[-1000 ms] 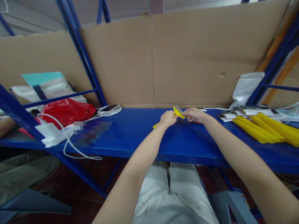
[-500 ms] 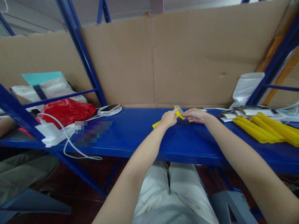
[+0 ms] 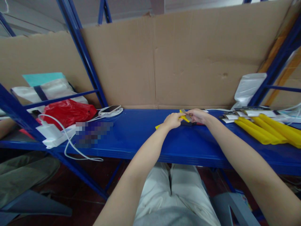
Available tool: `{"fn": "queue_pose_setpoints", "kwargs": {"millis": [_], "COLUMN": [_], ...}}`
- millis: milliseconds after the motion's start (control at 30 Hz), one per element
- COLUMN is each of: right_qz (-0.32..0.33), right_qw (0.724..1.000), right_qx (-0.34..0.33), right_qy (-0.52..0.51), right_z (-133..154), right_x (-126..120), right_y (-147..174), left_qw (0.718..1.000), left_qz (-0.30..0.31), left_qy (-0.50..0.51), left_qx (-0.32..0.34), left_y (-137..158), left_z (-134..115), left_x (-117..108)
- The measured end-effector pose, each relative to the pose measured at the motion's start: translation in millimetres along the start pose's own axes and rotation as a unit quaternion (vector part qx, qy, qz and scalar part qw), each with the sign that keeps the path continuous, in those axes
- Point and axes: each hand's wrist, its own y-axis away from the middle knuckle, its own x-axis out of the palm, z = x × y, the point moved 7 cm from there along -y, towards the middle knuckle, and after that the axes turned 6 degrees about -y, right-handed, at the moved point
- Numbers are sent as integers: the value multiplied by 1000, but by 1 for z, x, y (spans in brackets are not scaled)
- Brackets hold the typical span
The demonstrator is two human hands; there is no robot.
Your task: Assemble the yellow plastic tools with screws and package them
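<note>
My left hand [image 3: 173, 121] is closed around the handle of a yellow scraper-like tool [image 3: 185, 117], whose exact kind I cannot confirm. The handle's end pokes out to the left of the hand, and the yellow head with a flat grey plate shows on its right. At that plate, the fingers of my right hand [image 3: 196, 116] are pinched together, gripping its edge. Just under my hands, a dark object [image 3: 187, 123] with a reddish part lies on the blue shelf [image 3: 138, 138], mostly covered.
Several yellow sleeve-like pieces [image 3: 261, 128] with white and black cards lie at the right. To the left are a phone [image 3: 111, 109] on coiled white cable, a power strip [image 3: 56, 139] and a red bag [image 3: 68, 111]. Cardboard [image 3: 188, 59] walls the back.
Both hands stay close together while the yellow tool has shifted slightly right and turned. Its flat plate now looks grey and faces me more, and my left hand has moved a little right.
</note>
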Motion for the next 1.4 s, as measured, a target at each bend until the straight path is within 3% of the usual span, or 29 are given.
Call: {"fn": "queue_pose_setpoints", "kwargs": {"millis": [267, 467, 767, 967, 1133, 1300, 1400], "right_qz": [-22, -43, -107, -136, -162, -202, -197], "right_qw": [997, 994, 987, 973, 935, 841, 809], "right_qx": [-63, -98, -118, -140, -156, -143, -135], "right_qy": [-36, 13, 7, 124, 274, 481, 537], "right_z": [2, 3, 3, 4, 5, 7, 6], "right_x": [-4, -11, -7, -10, -23, -44, -49], "right_y": [-11, -15, -14, -13, -19, -24, -25], "left_qw": [998, 996, 997, 995, 996, 996, 996], "left_qz": [-8, 0, 19, 43, 46, 48, 55], "left_qy": [-43, -76, -75, -85, -77, -71, -68], "left_qx": [47, 41, 5, -22, -23, -23, -18], "left_y": [5, 7, 5, 6, 6, 6, 6], "left_z": [-16, -16, -10, -3, -1, -1, -2], "left_x": [0, 2, 3, 6, 7, 8, 9]}}
